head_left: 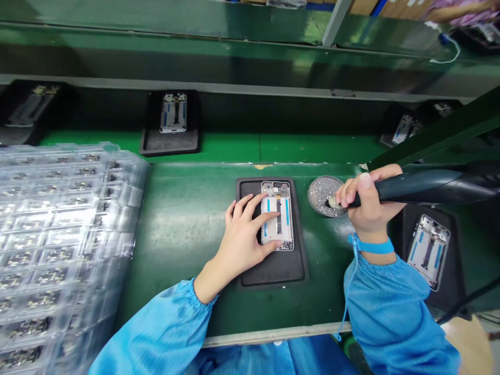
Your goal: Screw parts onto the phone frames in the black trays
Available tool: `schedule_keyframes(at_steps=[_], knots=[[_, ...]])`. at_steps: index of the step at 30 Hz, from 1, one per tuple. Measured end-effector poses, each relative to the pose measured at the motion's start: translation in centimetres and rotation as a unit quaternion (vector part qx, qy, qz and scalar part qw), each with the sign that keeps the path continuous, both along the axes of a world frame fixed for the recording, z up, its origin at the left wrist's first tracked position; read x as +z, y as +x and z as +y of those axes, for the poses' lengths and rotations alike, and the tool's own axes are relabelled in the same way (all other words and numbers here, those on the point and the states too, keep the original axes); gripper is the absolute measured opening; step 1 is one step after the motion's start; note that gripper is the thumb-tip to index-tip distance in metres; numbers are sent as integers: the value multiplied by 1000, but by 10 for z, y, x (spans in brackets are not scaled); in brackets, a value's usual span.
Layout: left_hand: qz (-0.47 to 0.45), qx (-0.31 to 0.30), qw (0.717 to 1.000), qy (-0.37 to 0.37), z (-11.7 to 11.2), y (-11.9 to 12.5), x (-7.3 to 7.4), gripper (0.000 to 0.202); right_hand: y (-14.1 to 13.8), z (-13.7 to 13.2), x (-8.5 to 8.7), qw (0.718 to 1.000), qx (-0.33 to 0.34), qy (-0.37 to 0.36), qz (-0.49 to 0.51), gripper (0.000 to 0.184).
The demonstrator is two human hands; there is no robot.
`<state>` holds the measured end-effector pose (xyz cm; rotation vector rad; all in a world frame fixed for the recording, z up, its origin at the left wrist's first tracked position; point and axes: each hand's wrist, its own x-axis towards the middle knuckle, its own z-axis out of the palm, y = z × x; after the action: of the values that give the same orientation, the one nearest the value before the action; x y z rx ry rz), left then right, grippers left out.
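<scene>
A phone frame (pixel 287 219) with blue strips and a dark ribbon cable lies in a black tray (pixel 269 273) on the green bench. My left hand (pixel 244 229) rests across it from the left, fingers spread, thumb near its lower edge. My right hand (pixel 369 200) is closed around a dark electric screwdriver (pixel 429 186), held nearly level. Its pale tip end is over the right side of a round, grainy-looking silver dish (pixel 322 190); whether it touches cannot be made out. A blue wrist band (pixel 375 246) circles my right wrist.
Stacked clear plastic trays (pixel 70 224) of small parts fill the left. Another phone frame (pixel 428 252) sits in a tray at right. Further trays, one with a phone frame (pixel 174 112), stand on the green strip behind. A green bar (pixel 437 130) slants at right. Another person's arm (pixel 461 10) shows top right.
</scene>
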<state>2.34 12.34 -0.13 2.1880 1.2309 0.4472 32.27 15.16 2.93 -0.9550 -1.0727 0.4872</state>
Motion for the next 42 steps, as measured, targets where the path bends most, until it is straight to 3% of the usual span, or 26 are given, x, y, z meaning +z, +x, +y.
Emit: schedule_keyframes(at_steps=[3, 7, 11, 14, 18, 31, 42], knots=[[-6, 2, 1000, 2, 1, 0, 0, 67, 0, 0, 3, 1000, -4, -4, 0, 60], [-12, 2, 1000, -12, 0, 3, 3, 66, -6, -11, 21, 999, 24, 16, 22, 56], [-16, 8, 999, -29, -1, 7, 8, 67, -30, -37, 40, 985, 165, 20, 45, 46], [-18, 10, 999, -40, -1, 9, 10, 67, -55, -54, 44, 960, 272, 0, 61, 35], [-26, 10, 999, -39, -1, 10, 11, 65, -76, -64, 37, 942, 326, -30, 75, 26], [-29, 7, 999, -42, -2, 14, 12, 64, -77, -71, 23, 935, 332, -48, 113, 20], [-20, 10, 999, -35, -3, 17, 12, 63, -79, -72, 28, 940, 328, -67, 65, 21]])
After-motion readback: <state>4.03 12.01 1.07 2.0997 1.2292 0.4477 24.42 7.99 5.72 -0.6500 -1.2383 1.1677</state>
